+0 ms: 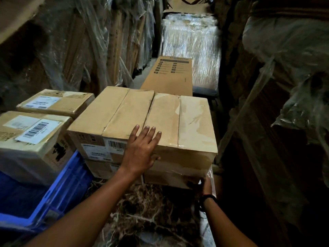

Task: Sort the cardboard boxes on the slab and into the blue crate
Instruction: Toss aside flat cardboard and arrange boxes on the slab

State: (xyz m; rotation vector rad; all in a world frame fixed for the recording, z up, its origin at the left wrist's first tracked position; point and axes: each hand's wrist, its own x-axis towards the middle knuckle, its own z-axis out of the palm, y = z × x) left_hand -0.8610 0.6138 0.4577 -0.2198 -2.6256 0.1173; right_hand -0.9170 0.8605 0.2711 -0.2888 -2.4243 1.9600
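Note:
A stack of cardboard boxes stands on the dark veined marble slab [151, 213]. On top lie two boxes side by side, the left top box [110, 116] and the right top box [192, 122]. My left hand [140, 152] lies flat over the front edge where they meet, fingers spread. My right hand [206, 184], a black band on its wrist, grips the lower right corner of the bottom box [170, 180]; its fingers are partly hidden. The blue crate [58, 189] sits at the left with a barcode-labelled box [30, 138] in it.
Another labelled box [55, 102] lies behind the crate. A long printed carton [169, 75] extends beyond the stack, with a shrink-wrapped load [192, 41] behind it. Plastic-covered goods [80, 41] line the left, and dark wrapped goods [284, 86] line the right of the narrow aisle.

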